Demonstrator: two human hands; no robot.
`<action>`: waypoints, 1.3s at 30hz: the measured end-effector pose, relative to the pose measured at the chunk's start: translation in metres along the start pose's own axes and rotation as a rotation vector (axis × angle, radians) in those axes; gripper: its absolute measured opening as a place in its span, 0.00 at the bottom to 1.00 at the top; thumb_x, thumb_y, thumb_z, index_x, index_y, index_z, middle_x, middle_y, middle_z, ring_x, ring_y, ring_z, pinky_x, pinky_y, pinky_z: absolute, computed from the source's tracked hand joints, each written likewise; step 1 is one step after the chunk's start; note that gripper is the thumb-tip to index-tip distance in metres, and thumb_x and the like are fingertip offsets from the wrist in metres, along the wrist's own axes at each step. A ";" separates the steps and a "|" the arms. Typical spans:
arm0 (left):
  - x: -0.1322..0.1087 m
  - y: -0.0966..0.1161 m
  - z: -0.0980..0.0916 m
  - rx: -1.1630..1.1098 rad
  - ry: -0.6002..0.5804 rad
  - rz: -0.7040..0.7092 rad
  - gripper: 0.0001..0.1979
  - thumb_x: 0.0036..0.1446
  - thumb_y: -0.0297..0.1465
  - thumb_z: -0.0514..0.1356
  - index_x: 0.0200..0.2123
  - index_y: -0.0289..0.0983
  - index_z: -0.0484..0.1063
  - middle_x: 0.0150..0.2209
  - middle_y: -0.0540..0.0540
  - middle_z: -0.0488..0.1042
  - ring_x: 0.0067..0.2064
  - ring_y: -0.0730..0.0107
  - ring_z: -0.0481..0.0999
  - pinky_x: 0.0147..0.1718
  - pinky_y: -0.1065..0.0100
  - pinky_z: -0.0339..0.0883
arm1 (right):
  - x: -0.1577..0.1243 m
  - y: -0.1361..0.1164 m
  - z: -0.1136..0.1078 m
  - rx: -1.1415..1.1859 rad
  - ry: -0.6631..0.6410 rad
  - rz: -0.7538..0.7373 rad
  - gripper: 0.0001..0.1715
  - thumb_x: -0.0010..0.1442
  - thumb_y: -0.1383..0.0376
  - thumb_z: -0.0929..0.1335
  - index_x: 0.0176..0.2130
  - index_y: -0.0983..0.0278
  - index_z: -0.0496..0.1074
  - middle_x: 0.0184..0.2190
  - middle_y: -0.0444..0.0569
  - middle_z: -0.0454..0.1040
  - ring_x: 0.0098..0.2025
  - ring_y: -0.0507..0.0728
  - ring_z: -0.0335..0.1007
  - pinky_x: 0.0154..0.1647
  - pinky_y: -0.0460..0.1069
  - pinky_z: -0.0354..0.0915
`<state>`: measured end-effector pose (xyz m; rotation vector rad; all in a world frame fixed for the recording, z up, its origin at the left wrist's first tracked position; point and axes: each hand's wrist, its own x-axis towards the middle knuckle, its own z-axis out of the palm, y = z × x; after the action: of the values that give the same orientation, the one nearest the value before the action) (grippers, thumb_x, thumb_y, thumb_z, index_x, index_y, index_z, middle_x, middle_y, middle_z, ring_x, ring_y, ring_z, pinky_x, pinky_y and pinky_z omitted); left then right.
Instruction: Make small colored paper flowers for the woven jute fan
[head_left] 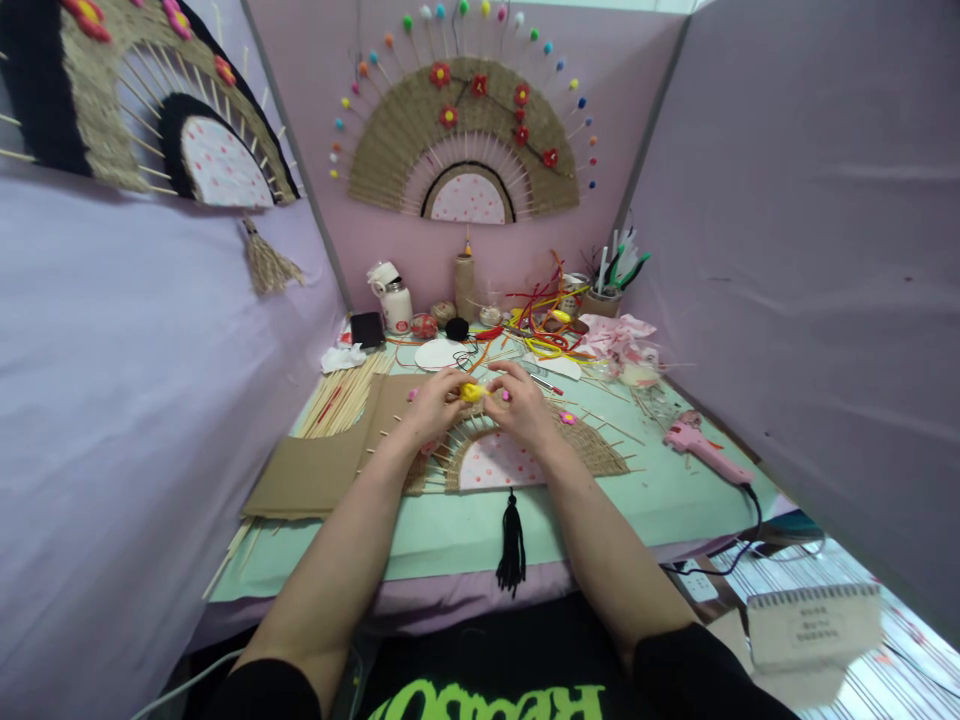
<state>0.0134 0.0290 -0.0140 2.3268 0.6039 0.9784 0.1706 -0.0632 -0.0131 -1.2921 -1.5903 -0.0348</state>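
Over a half-round woven fan (596,450) with a pink-dotted white centre, both of my hands meet at a small yellow fuzzy piece (472,392). My left hand (439,402) pinches it from one side. My right hand (521,402) has its fingertips closed at the other end of the same piece. A pink flower (568,417) sits on the fan's right part, and more pink bits show near my fingers. From the fan's lower edge hangs a black tassel (511,545). My wrists hide part of the fan.
Brown cardboard (315,475) and thin sticks (349,390) lie at left. A pink glue gun (709,450) with its cord is at right. Behind are a white bottle (394,305), coloured fuzzy stems (551,315) and a tool pot (602,303). A finished fan (375,150) hangs on the wall.
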 end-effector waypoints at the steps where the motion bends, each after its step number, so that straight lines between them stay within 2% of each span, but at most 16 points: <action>1: 0.000 0.000 0.000 -0.006 0.001 0.000 0.14 0.50 0.23 0.60 0.42 0.37 0.74 0.42 0.44 0.71 0.44 0.67 0.72 0.42 0.66 0.69 | 0.000 -0.001 0.000 -0.002 0.010 0.006 0.04 0.52 0.70 0.67 0.30 0.61 0.69 0.49 0.53 0.71 0.51 0.59 0.68 0.52 0.56 0.65; 4: 0.001 0.001 -0.001 0.005 0.025 0.016 0.15 0.50 0.21 0.59 0.42 0.37 0.74 0.41 0.45 0.72 0.44 0.68 0.72 0.42 0.67 0.69 | 0.001 -0.003 0.000 0.062 0.013 0.075 0.03 0.49 0.70 0.67 0.28 0.61 0.69 0.50 0.53 0.71 0.48 0.58 0.69 0.45 0.54 0.68; 8: 0.004 -0.002 -0.010 0.022 0.092 0.002 0.16 0.50 0.21 0.58 0.42 0.38 0.74 0.42 0.45 0.72 0.43 0.69 0.72 0.42 0.67 0.69 | 0.003 -0.002 -0.002 0.373 0.022 0.332 0.03 0.48 0.66 0.68 0.24 0.63 0.70 0.52 0.52 0.71 0.45 0.58 0.70 0.35 0.50 0.68; 11: 0.004 -0.014 -0.024 0.068 0.225 -0.120 0.15 0.51 0.25 0.59 0.44 0.38 0.73 0.45 0.43 0.71 0.42 0.68 0.73 0.43 0.65 0.70 | 0.005 0.002 -0.003 0.712 0.023 0.555 0.08 0.48 0.61 0.70 0.24 0.63 0.70 0.51 0.51 0.72 0.41 0.56 0.71 0.33 0.49 0.67; 14: -0.004 -0.031 -0.041 0.325 0.390 -0.332 0.16 0.51 0.27 0.60 0.46 0.35 0.73 0.44 0.39 0.72 0.46 0.60 0.72 0.48 0.59 0.66 | 0.007 0.005 -0.003 0.929 0.036 0.696 0.11 0.46 0.59 0.72 0.27 0.63 0.72 0.50 0.50 0.74 0.37 0.53 0.71 0.30 0.47 0.66; 15: -0.008 -0.036 -0.046 0.407 0.380 -0.419 0.17 0.51 0.28 0.60 0.46 0.34 0.73 0.45 0.37 0.72 0.46 0.56 0.72 0.48 0.57 0.65 | 0.007 0.006 -0.002 0.952 0.041 0.714 0.11 0.45 0.59 0.73 0.29 0.62 0.72 0.49 0.50 0.74 0.37 0.53 0.71 0.30 0.47 0.66; 17: -0.015 -0.044 -0.054 0.481 0.253 -0.565 0.18 0.49 0.32 0.63 0.44 0.33 0.74 0.43 0.34 0.73 0.45 0.52 0.73 0.45 0.56 0.65 | 0.007 0.007 -0.001 0.947 0.040 0.719 0.13 0.45 0.57 0.73 0.30 0.62 0.73 0.49 0.50 0.75 0.37 0.53 0.72 0.29 0.47 0.66; 19: -0.019 -0.045 -0.057 0.508 0.145 -0.634 0.20 0.44 0.33 0.67 0.42 0.34 0.75 0.42 0.34 0.73 0.45 0.47 0.73 0.44 0.54 0.65 | 0.007 0.009 0.001 0.916 0.035 0.706 0.14 0.46 0.56 0.74 0.30 0.62 0.73 0.48 0.50 0.75 0.38 0.54 0.72 0.30 0.47 0.66; 20: -0.018 -0.042 -0.058 0.520 0.159 -0.640 0.21 0.41 0.33 0.68 0.42 0.35 0.75 0.43 0.33 0.73 0.47 0.44 0.72 0.45 0.52 0.64 | 0.006 0.009 0.002 0.900 0.035 0.699 0.15 0.46 0.55 0.74 0.31 0.61 0.73 0.48 0.50 0.76 0.37 0.54 0.72 0.30 0.47 0.66; 22: -0.013 -0.031 -0.054 0.521 0.369 -0.577 0.25 0.40 0.36 0.69 0.45 0.37 0.74 0.51 0.31 0.69 0.54 0.39 0.66 0.49 0.47 0.60 | 0.005 0.010 0.004 0.868 0.048 0.684 0.16 0.46 0.54 0.74 0.31 0.62 0.73 0.47 0.49 0.76 0.36 0.53 0.72 0.31 0.47 0.66; 24: -0.005 -0.014 -0.044 0.350 0.509 -0.423 0.23 0.46 0.37 0.67 0.46 0.36 0.74 0.51 0.33 0.70 0.55 0.46 0.66 0.51 0.50 0.61 | 0.004 0.008 0.005 0.802 0.068 0.624 0.16 0.46 0.54 0.74 0.31 0.62 0.73 0.46 0.49 0.76 0.37 0.53 0.71 0.32 0.47 0.67; 25: -0.002 -0.005 -0.037 0.181 0.502 -0.368 0.19 0.50 0.38 0.64 0.44 0.35 0.75 0.46 0.36 0.73 0.51 0.52 0.70 0.49 0.54 0.63 | 0.004 0.006 0.006 0.748 0.079 0.570 0.15 0.47 0.54 0.74 0.31 0.62 0.73 0.46 0.49 0.75 0.39 0.54 0.71 0.34 0.48 0.67; 28: 0.004 0.019 -0.008 -0.453 0.212 -0.392 0.20 0.49 0.44 0.64 0.39 0.35 0.77 0.34 0.43 0.77 0.36 0.65 0.74 0.39 0.63 0.68 | 0.002 -0.001 0.007 0.548 0.086 0.374 0.12 0.50 0.56 0.72 0.31 0.62 0.74 0.45 0.51 0.74 0.46 0.57 0.70 0.37 0.49 0.68; 31: 0.002 0.030 0.016 -0.807 0.091 -0.478 0.20 0.42 0.42 0.69 0.36 0.34 0.78 0.33 0.45 0.78 0.34 0.70 0.75 0.39 0.66 0.68 | -0.001 -0.008 0.007 0.366 0.063 0.243 0.09 0.55 0.58 0.70 0.33 0.61 0.75 0.45 0.52 0.72 0.46 0.57 0.69 0.37 0.49 0.68; 34: -0.001 0.029 0.022 -0.946 0.144 -0.557 0.19 0.37 0.39 0.72 0.31 0.32 0.78 0.30 0.46 0.78 0.32 0.72 0.74 0.38 0.67 0.68 | -0.002 -0.010 0.007 0.242 0.046 0.158 0.07 0.57 0.61 0.69 0.35 0.60 0.75 0.45 0.51 0.71 0.45 0.56 0.69 0.38 0.50 0.69; 39: 0.003 0.023 0.009 -0.986 0.323 -0.575 0.18 0.31 0.33 0.73 0.29 0.34 0.78 0.28 0.48 0.77 0.30 0.77 0.71 0.33 0.72 0.64 | -0.002 -0.009 0.005 0.294 0.056 0.144 0.13 0.57 0.61 0.69 0.44 0.59 0.74 0.48 0.51 0.69 0.40 0.53 0.70 0.36 0.49 0.69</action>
<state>0.0261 0.0108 -0.0029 1.0613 0.6536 1.0363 0.1602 -0.0653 -0.0115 -1.1601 -1.3923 0.2424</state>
